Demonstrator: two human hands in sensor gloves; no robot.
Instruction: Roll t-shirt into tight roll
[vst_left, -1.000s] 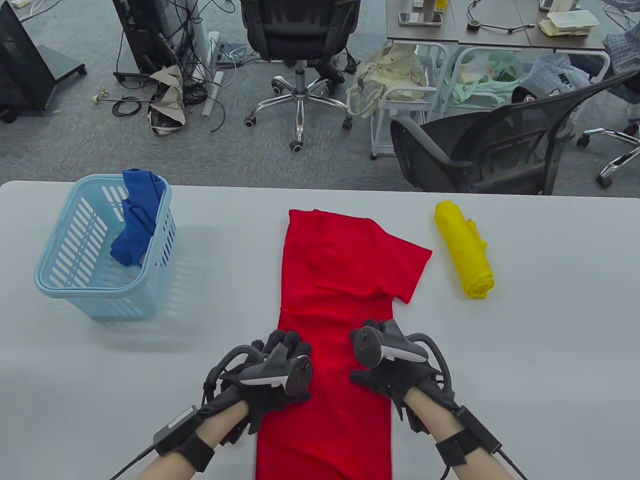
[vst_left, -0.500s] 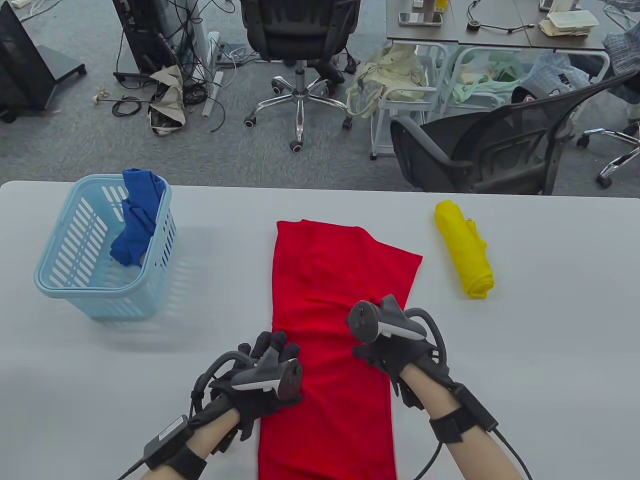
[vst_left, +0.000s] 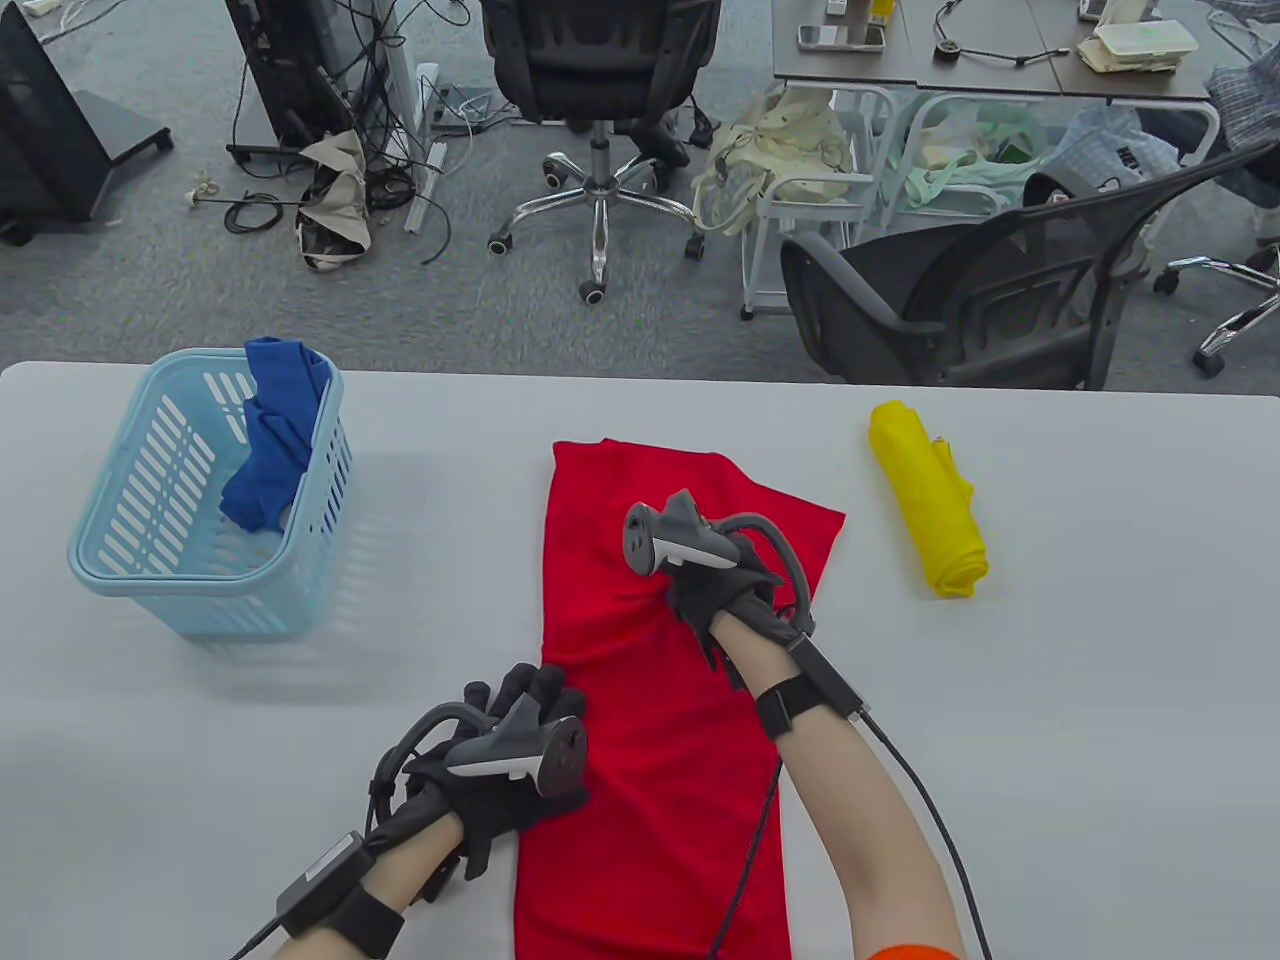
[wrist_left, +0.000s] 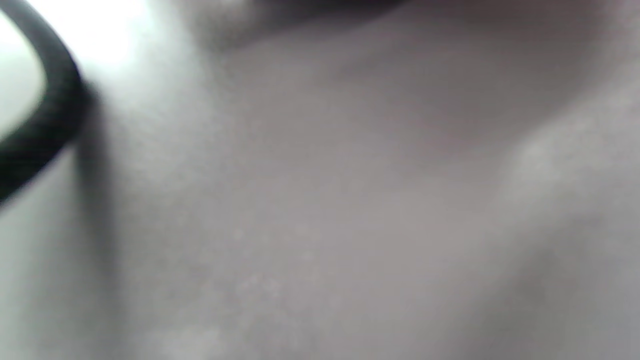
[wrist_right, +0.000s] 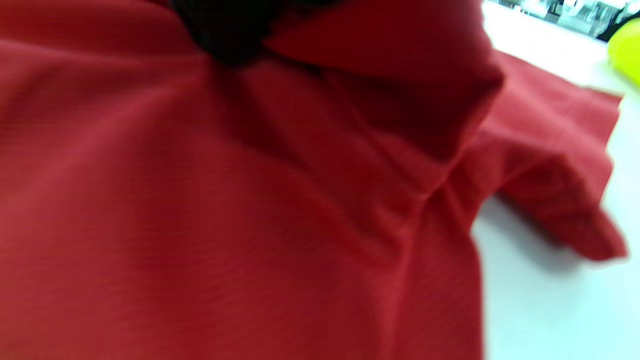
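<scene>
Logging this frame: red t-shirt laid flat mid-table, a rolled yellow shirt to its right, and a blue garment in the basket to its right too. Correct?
One slip: the table view shows the light blue basket with the blue garment to the left of the red t-shirt, not the right. The rolled yellow shirt does lie to its right.

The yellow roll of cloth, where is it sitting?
In the table view the yellow roll lies on the table's far right part, just right of the red t-shirt.
</scene>
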